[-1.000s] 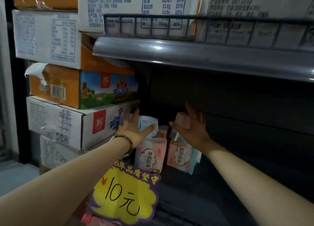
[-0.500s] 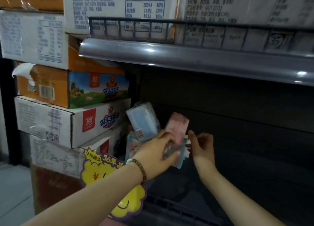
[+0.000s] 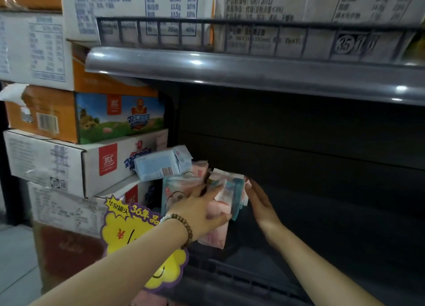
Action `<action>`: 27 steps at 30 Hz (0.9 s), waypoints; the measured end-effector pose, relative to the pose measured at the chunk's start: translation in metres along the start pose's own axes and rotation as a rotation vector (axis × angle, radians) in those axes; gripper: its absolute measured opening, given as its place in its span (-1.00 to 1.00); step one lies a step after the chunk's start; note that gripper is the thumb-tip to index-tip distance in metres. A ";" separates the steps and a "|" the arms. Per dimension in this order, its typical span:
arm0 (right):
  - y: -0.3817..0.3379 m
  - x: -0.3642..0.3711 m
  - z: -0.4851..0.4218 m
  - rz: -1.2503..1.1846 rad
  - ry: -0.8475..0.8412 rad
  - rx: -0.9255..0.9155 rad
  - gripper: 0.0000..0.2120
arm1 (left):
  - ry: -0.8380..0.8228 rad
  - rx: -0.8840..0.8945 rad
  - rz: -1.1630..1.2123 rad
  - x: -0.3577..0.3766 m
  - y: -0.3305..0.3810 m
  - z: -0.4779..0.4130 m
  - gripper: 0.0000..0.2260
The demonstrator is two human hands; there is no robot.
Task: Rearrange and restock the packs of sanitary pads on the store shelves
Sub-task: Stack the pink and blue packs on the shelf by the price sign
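Several pink and teal packs of sanitary pads [image 3: 226,195] stand bunched at the left end of a dark shelf [image 3: 310,225]. A light blue pack [image 3: 161,164] lies tilted on top of them, barcode facing me. My left hand [image 3: 197,210], with a bead bracelet on the wrist, grips the front of the pink packs from the left, thumb below and fingers across them. My right hand [image 3: 259,199] lies flat and straight against the right side of the bunch, pressing it. The backs of the packs are hidden by my hands.
Stacked cardboard cartons [image 3: 92,158] rise just left of the shelf. A yellow price sign [image 3: 133,232] hangs below my left wrist. A grey upper shelf edge [image 3: 253,73] with a wire rail holds more cartons above. The dark shelf runs on to the right.
The blue pack has tipped from upright to lying across the top of the bunch. My right hand has opened flat against the packs' side. My left hand stays on the front.
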State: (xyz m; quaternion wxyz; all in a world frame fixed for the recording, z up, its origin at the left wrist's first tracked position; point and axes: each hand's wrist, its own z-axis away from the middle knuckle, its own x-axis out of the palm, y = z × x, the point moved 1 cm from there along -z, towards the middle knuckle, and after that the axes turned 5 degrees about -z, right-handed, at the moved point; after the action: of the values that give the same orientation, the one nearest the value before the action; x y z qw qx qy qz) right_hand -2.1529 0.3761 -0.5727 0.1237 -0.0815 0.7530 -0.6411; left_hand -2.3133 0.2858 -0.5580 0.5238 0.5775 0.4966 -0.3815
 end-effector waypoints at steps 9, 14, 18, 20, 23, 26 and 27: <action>0.007 -0.006 -0.054 0.892 -0.011 -0.335 -0.59 | 0.081 -0.148 0.100 0.006 -0.001 -0.015 -0.43; 0.018 -0.014 -0.050 0.688 0.002 -0.336 -0.68 | 0.081 -0.154 0.185 0.006 -0.002 -0.017 -0.64; 0.022 -0.020 -0.031 0.702 0.024 -0.380 -0.61 | 0.114 -0.112 0.061 0.004 0.001 -0.014 -0.59; 0.022 -0.025 -0.021 0.679 0.096 -0.331 -0.65 | 0.137 -0.104 0.067 0.005 0.001 -0.013 -0.60; 0.015 -0.039 0.005 0.436 0.285 -0.234 -0.69 | 0.201 -0.107 0.203 0.003 -0.001 -0.011 -0.58; 0.012 -0.059 0.053 0.105 0.439 -0.187 -0.71 | 0.302 -0.037 0.557 -0.009 0.007 -0.003 -0.43; 0.011 -0.067 0.071 0.011 0.478 -0.145 -0.71 | 0.344 -0.001 0.668 -0.015 0.014 0.004 -0.43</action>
State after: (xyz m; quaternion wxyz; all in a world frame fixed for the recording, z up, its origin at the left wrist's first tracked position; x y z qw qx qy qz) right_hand -2.0677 0.3300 -0.5884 -0.0607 0.0681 0.8052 -0.5859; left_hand -2.3023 0.2801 -0.5410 0.5286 0.7630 0.3617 -0.0870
